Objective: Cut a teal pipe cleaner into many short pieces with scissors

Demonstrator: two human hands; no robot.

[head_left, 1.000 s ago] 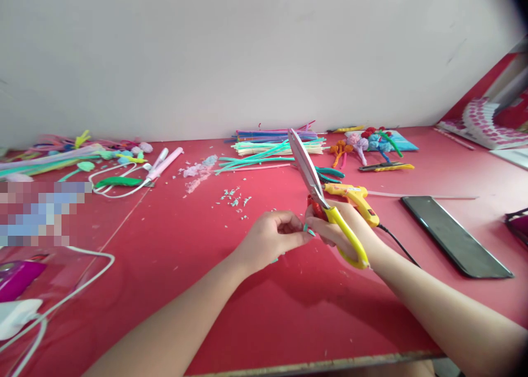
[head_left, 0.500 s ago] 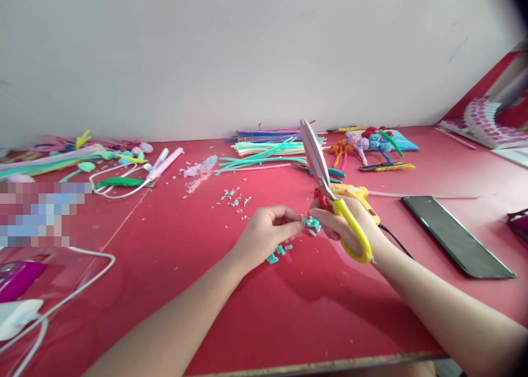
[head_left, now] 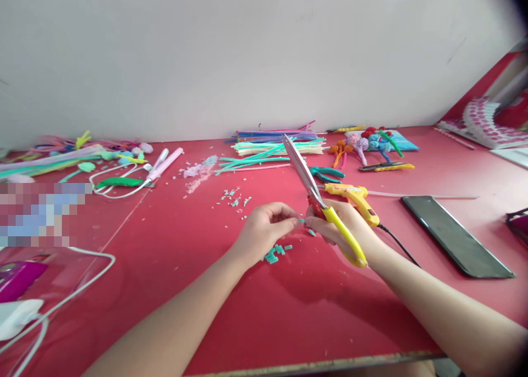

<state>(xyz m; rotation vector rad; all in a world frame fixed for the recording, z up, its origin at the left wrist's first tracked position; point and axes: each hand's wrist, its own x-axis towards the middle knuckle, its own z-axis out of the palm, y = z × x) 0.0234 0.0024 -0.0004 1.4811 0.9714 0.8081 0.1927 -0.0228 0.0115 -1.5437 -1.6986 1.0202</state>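
Head view: right hand (head_left: 342,228) grasps scissors (head_left: 319,201), blades shut and tilted further left than half a second ago. Left hand (head_left: 266,228) pinches a small teal piece (head_left: 301,221) at the fingertips, just beside the right. Teal bits (head_left: 275,252) stay on the tabletop (head_left: 289,305) below. Glue gun (head_left: 355,195) behind.
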